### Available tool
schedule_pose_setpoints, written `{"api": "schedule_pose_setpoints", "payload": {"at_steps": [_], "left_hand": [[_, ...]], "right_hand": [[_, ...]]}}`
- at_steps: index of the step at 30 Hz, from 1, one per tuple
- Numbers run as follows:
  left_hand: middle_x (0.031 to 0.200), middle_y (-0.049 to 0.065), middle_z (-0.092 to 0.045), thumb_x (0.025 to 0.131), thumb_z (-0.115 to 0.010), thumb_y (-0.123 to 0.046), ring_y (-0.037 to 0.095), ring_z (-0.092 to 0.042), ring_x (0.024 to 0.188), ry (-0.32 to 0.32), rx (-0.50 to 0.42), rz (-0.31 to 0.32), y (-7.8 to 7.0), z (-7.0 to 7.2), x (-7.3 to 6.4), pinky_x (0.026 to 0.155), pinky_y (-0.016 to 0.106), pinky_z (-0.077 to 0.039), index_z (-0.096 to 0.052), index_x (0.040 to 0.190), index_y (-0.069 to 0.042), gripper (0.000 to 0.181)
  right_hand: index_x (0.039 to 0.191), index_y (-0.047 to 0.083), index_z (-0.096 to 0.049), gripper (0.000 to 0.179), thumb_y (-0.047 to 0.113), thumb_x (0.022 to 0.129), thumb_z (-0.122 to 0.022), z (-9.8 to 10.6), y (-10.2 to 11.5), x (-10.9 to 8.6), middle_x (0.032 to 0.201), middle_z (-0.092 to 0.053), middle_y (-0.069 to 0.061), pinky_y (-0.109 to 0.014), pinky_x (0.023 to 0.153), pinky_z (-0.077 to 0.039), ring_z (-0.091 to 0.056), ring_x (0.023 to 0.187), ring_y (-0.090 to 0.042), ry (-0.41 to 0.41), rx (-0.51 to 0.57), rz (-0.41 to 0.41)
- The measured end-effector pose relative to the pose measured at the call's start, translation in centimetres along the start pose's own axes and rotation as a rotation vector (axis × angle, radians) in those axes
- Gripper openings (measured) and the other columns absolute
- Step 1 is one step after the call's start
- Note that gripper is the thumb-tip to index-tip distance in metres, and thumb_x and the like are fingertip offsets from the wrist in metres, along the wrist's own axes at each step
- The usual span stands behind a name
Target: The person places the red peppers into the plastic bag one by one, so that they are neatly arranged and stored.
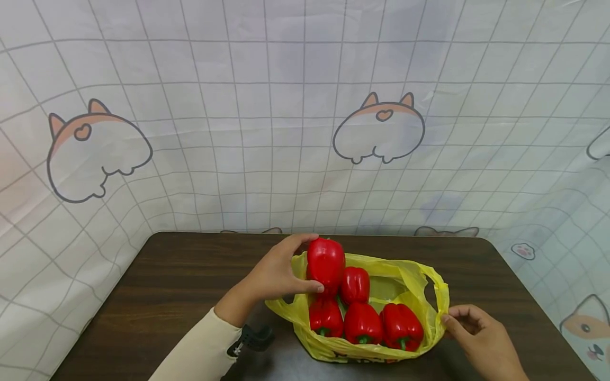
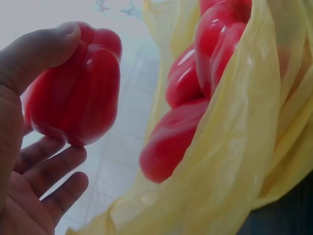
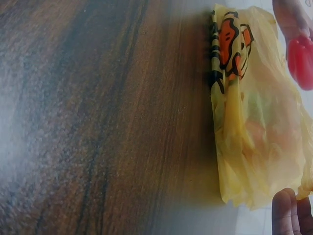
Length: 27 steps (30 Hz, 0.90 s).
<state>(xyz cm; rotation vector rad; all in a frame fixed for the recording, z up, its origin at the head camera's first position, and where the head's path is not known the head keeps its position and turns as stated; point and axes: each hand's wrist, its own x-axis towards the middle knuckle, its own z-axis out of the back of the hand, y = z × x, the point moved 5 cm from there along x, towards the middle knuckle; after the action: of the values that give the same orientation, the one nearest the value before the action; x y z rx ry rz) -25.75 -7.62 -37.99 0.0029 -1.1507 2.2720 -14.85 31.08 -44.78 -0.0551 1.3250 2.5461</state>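
My left hand (image 1: 281,270) grips a red bell pepper (image 1: 326,263) between thumb and fingers, above the left side of a yellow plastic bag (image 1: 419,272). In the left wrist view the held pepper (image 2: 83,93) is apart from the bag. Several more red bell peppers (image 1: 363,323) lie inside the bag, their green stems toward the near side. At the bag's right side my right hand (image 1: 481,336) pinches the edge by the handle loop. The right wrist view shows only some fingertips (image 3: 283,210) of that hand beside the bag.
The bag stands on a dark wood-grain table (image 1: 181,286). Behind it hangs a white grid-patterned cloth (image 1: 238,132) with cartoon animal prints. A black band (image 1: 257,338) is on the left wrist, over a cream sleeve (image 1: 200,349).
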Motion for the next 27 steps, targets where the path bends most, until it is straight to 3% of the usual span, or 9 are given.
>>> {"api": "schedule_pose_setpoints", "payload": {"at_steps": [4,17,23,27], "left_hand": [[0.136,-0.004,-0.056,0.072,-0.093,-0.036,0.028,-0.056,0.12,0.022,-0.02,-0.011,-0.1,-0.7,0.5,0.089,0.044,-0.057,-0.049,0.149,-0.019,0.09],[0.136,-0.001,-0.055,0.073,-0.094,-0.034,0.023,-0.063,0.116,0.099,-0.136,0.011,-0.8,-3.2,2.4,0.082,0.039,-0.06,-0.046,0.149,-0.019,0.092],[0.136,-0.003,-0.055,0.072,-0.094,-0.036,0.021,-0.063,0.115,0.12,-0.115,0.034,-1.1,-4.0,3.1,0.078,0.031,-0.059,-0.046,0.15,-0.022,0.093],[0.134,-0.004,-0.055,0.071,-0.094,-0.039,0.022,-0.06,0.116,0.127,-0.055,0.043,-1.2,-4.8,3.5,0.077,0.029,-0.058,-0.046,0.149,-0.025,0.092]], "right_hand": [[0.118,0.001,-0.065,0.047,0.042,0.095,-0.073,-0.1,0.0,0.1,0.101,-0.075,-0.007,-0.027,0.07,-0.056,-0.074,0.086,-0.018,-0.006,-0.005,-0.003],[0.117,0.001,-0.065,0.041,0.035,0.097,-0.073,-0.4,0.5,0.2,0.098,-0.075,-0.006,-0.028,0.068,-0.055,-0.073,0.085,-0.018,-0.022,-0.014,0.022],[0.118,0.0,-0.065,0.044,0.037,0.096,-0.073,-0.6,0.6,0.5,0.101,-0.074,-0.007,-0.026,0.07,-0.056,-0.073,0.086,-0.017,-0.015,0.004,0.003],[0.119,0.0,-0.064,0.046,0.039,0.096,-0.073,-0.7,0.6,0.6,0.101,-0.074,-0.007,-0.026,0.07,-0.056,-0.074,0.086,-0.019,-0.015,-0.001,-0.009]]}}
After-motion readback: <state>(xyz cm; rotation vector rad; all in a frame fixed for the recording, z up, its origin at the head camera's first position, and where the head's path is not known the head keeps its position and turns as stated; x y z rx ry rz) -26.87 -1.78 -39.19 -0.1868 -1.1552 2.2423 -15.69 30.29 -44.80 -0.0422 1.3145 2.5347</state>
